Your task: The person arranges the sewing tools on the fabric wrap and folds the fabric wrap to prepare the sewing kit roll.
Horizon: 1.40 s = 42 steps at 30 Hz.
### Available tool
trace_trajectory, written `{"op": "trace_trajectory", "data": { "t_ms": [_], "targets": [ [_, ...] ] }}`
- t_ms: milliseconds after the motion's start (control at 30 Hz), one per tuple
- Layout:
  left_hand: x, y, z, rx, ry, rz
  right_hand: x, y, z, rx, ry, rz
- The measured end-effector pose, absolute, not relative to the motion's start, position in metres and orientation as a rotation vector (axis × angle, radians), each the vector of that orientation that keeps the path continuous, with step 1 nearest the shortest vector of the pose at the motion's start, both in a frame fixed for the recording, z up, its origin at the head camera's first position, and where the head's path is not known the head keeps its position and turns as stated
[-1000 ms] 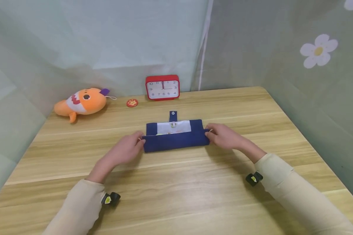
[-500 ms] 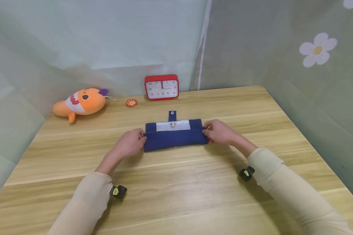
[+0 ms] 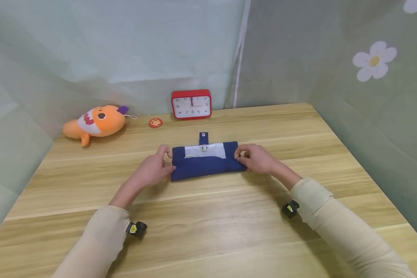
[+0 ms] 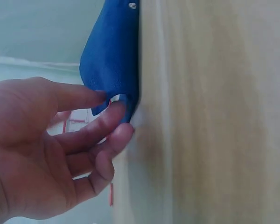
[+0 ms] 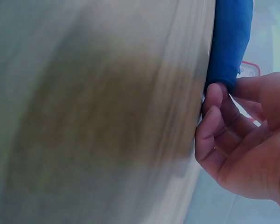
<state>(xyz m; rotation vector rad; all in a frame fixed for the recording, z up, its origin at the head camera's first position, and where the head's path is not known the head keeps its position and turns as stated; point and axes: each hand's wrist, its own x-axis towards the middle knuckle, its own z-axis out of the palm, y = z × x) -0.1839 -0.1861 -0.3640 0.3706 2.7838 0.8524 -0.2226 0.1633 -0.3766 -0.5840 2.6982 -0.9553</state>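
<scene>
A navy fabric roll-up case (image 3: 208, 168) lies across the table, its near part folded over. Behind the fold a white inner panel (image 3: 213, 150) shows, and a short strap (image 3: 203, 138) with a metal snap points away from me. At the left end, my left hand (image 3: 152, 170) has its thumb on the folded cloth and its index finger at the end edge; the left wrist view shows cloth between them. My right hand (image 3: 258, 158) pinches the right end between thumb and index finger, its other fingers curled beneath. What lies inside the fold is hidden.
A red clock (image 3: 192, 105) stands at the table's back edge, behind the case. Left of it lie a round red disc (image 3: 155, 122) and an orange plush shark (image 3: 99, 121). Curtains (image 3: 142, 46) hang behind the wooden table (image 3: 208, 227).
The fold was drawn up and away from me, covering more of the white panel, then its edge sagged toward the right. My left thumb and index finger have spread; my right fingertips moved slightly inward.
</scene>
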Motion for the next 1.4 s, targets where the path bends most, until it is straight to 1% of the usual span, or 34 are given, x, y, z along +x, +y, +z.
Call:
{"op": "trace_trajectory", "data": {
  "t_ms": [200, 300, 467, 700, 800, 1167, 1400],
  "targets": [
    [-0.174, -0.184, -0.367, 0.635, 2.961, 0.655, -0.221, 0.168, -0.371, -0.645, 2.676, -0.903],
    [-0.171, -0.183, -0.367, 0.682, 3.012, 0.599, -0.22, 0.172, -0.368, -0.666, 2.646, -0.882],
    [-0.168, -0.181, -0.365, 0.762, 3.021, 0.5, -0.218, 0.175, -0.367, -0.793, 2.654, -0.778],
    [-0.167, -0.173, -0.367, 0.747, 2.96, 0.39, -0.215, 0.176, -0.366, -1.033, 2.722, -0.638],
    [-0.168, -0.17, -0.371, 0.734, 2.954, 0.359, -0.215, 0.177, -0.366, -1.091, 2.745, -0.564],
    [-0.172, -0.166, -0.368, 0.724, 2.946, 0.296, -0.217, 0.173, -0.362, -1.174, 2.797, -0.319],
    [-0.175, -0.165, -0.366, 0.709, 2.943, 0.322, -0.219, 0.176, -0.366, -1.142, 2.82, -0.415]
  ]
}}
